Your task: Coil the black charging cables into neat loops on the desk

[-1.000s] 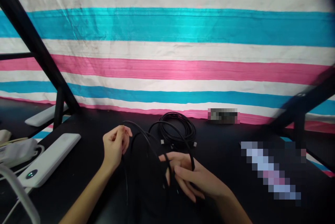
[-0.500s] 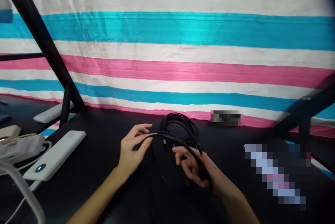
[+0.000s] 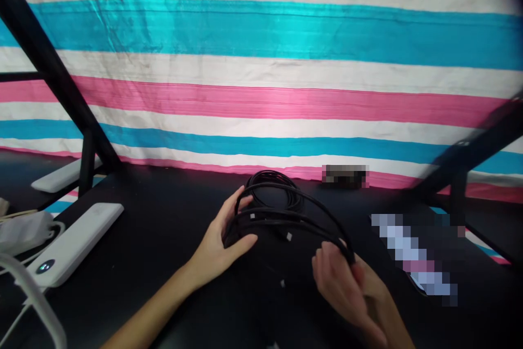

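Observation:
Black cable loops [image 3: 294, 222] stretch between my hands above the dark tabletop. My left hand [image 3: 226, 234] cups their left end in the crook between thumb and fingers, with the thumb stretched out. On the right, the strands run together into my right hand [image 3: 345, 286], whose fingers are wrapped round them. Behind the loops lies a second coil of black cable [image 3: 275, 177] on the table. Small light pieces, one of them a white bit [image 3: 289, 237], show under and in front of the loops; I cannot make out what they are.
To the left lie a white power bank [image 3: 84, 240] with a lit display, a white adapter [image 3: 26, 231] with cords, and another white slab [image 3: 57, 175]. A blurred-out flat object [image 3: 412, 256] lies right. Black slanted frame bars [image 3: 61, 87] stand before a striped sheet [image 3: 261, 104].
My left hand has gone from pinching a strand to cupping several loops. My right hand has moved right and closed round the strands, and the loops are spread wider. The view has shifted slightly.

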Demonstrator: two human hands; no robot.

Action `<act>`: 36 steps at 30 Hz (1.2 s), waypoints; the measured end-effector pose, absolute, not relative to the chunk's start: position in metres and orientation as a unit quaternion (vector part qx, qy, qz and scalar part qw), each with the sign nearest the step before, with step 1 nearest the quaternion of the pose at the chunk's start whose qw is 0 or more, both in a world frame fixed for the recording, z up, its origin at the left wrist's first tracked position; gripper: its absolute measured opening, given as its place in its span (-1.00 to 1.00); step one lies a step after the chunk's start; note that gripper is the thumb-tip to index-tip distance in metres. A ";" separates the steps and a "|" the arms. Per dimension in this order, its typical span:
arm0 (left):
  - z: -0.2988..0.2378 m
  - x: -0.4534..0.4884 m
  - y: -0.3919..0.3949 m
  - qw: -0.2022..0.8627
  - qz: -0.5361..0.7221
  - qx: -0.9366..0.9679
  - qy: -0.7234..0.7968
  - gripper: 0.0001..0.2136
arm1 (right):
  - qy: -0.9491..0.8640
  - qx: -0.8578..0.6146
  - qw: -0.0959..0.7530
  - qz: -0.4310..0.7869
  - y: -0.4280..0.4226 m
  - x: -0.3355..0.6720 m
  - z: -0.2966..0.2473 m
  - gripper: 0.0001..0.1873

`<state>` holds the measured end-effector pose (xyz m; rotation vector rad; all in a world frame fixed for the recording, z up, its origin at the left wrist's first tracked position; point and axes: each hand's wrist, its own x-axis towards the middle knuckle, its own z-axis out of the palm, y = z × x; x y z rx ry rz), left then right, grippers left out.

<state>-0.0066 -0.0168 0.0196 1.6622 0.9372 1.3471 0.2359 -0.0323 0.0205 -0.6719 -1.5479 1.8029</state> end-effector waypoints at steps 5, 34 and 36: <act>0.021 -0.003 -0.015 0.546 0.522 0.508 0.414 -0.65 | -0.534 -0.310 0.393 0.681 -0.022 0.216 0.025 -0.50; -0.010 -0.021 0.000 0.055 0.281 0.761 0.581 -0.73 | -0.730 -0.544 0.401 0.106 0.011 0.195 -0.008 -0.76; -0.008 -0.017 -0.002 0.160 0.338 0.729 0.574 -0.74 | -0.722 -0.550 0.393 0.146 0.010 0.193 -0.007 -0.79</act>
